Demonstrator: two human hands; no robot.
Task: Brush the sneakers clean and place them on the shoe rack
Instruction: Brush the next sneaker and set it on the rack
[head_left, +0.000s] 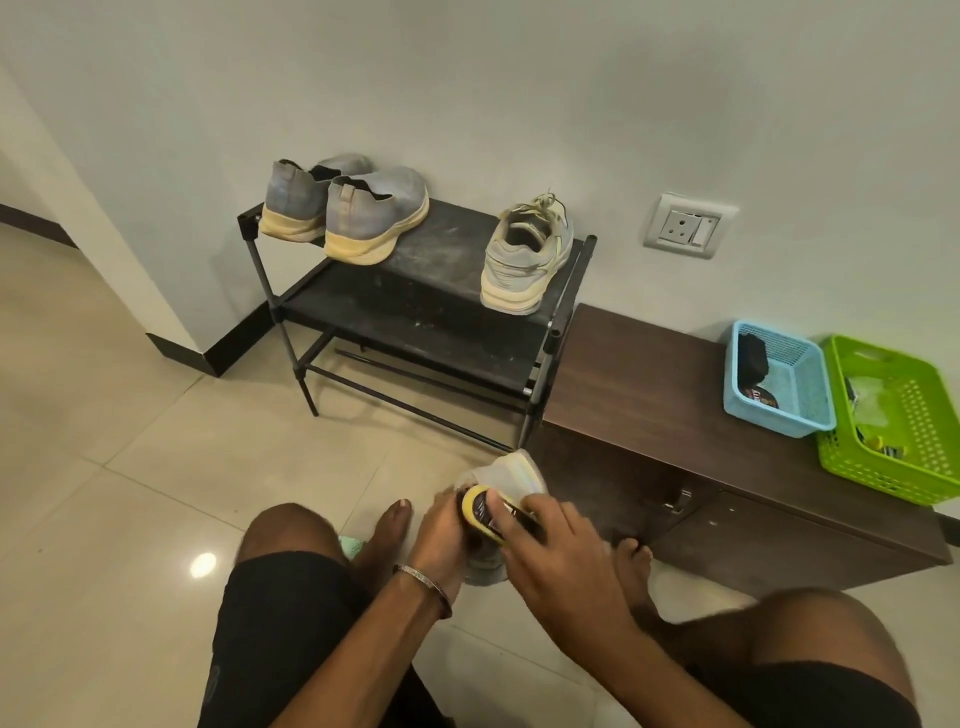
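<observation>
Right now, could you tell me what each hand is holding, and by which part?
The right hand holds the yellow-edged brush across its back. The left hand steadies the sneaker; its exact grip is hidden.

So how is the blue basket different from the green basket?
The blue basket is smaller, and the green basket is bigger and wider. The blue basket holds dark things; the green basket holds paler things that are hard to make out. The blue one sits nearer the shoe rack. Both are plastic mesh baskets standing side by side on the brown cabinet.
</observation>
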